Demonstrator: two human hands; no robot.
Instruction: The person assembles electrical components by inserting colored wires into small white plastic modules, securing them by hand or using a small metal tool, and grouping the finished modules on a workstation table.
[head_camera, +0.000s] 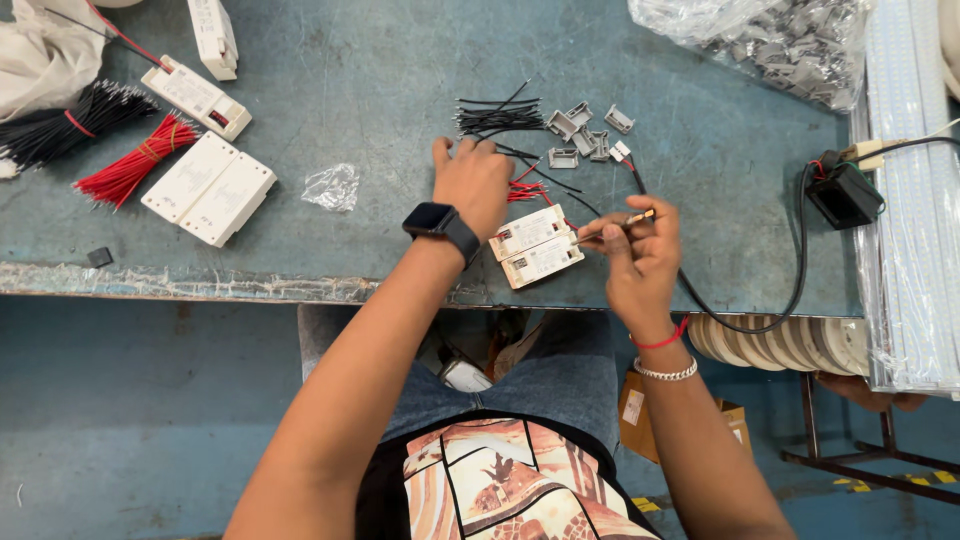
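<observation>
My left hand (472, 182), with a dark watch on the wrist, reaches over the bench towards a loose bunch of short black wires (497, 117); its fingers rest on or just above them, and whether it grips any cannot be told. My right hand (640, 255) pinches a thin screwdriver-like tool (612, 229), its tip pointing at two small white rectangular boxes (535, 246) lying side by side near the bench's front edge. Short red wires (522, 191) lie just behind the boxes. Several small grey plastic clips (585, 135) sit beyond.
At the left lie bundles of black wires (62, 126) and red wires (135, 165), larger white boxes (208, 188) and a small clear bag (333, 186). A bag of grey parts (780, 42) is far right, with a black block (845, 195) on a cable and long white strips (915, 200).
</observation>
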